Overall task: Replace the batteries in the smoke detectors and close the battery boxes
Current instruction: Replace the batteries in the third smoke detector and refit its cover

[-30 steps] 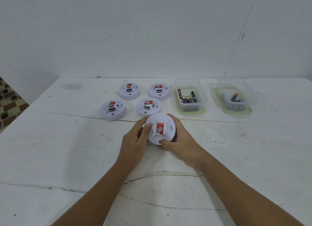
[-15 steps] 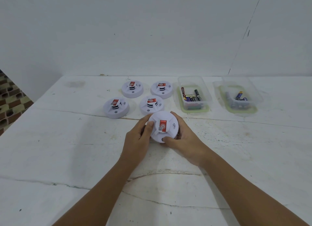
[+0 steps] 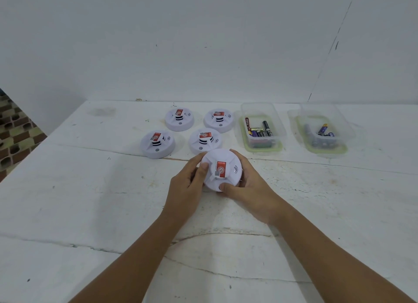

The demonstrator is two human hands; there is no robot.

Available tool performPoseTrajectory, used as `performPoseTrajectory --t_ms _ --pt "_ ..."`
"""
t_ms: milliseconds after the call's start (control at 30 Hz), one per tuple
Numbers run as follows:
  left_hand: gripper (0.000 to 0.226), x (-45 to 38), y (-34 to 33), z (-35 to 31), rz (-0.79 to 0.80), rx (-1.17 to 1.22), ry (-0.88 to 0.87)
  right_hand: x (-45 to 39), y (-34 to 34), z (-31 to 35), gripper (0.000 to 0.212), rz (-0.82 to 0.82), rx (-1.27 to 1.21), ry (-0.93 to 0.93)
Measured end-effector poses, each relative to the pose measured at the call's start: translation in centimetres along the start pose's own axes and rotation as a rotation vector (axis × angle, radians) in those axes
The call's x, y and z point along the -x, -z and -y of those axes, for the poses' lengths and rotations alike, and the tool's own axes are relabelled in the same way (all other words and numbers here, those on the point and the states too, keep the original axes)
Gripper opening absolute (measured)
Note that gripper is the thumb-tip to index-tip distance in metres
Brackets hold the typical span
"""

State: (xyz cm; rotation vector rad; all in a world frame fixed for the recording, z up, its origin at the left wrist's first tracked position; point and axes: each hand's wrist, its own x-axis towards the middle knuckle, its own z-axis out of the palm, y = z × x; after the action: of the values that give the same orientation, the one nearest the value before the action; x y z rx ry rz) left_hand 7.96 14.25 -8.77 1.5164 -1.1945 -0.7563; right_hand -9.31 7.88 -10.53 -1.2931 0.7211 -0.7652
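A round white smoke detector (image 3: 222, 164) with a red label faces up near the table's middle. My left hand (image 3: 187, 187) grips its left rim, thumb on top. My right hand (image 3: 251, 189) grips its right and near rim, thumb at the front edge. Several more white detectors lie behind it: two closer ones (image 3: 157, 144) (image 3: 204, 141) and two farther ones (image 3: 179, 119) (image 3: 218, 120). A clear box of batteries (image 3: 260, 130) stands right of them, and a second clear box (image 3: 323, 133) with a few batteries sits farther right.
The white table (image 3: 90, 201) has cracks running across it. A white wall rises behind its far edge. A patterned brick floor (image 3: 15, 130) shows past the table's left edge.
The detector stays in both hands and has turned slightly; the view has shifted a little so everything sits a bit lower and to the right in frame.
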Motion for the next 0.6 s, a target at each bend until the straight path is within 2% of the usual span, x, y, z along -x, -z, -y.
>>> performPoseTrajectory --t_ms 600 --pt "0.032 0.13 -0.02 -0.02 -0.013 0.015 0.005 0.07 -0.04 0.08 0.087 -0.005 0.023 -0.025"
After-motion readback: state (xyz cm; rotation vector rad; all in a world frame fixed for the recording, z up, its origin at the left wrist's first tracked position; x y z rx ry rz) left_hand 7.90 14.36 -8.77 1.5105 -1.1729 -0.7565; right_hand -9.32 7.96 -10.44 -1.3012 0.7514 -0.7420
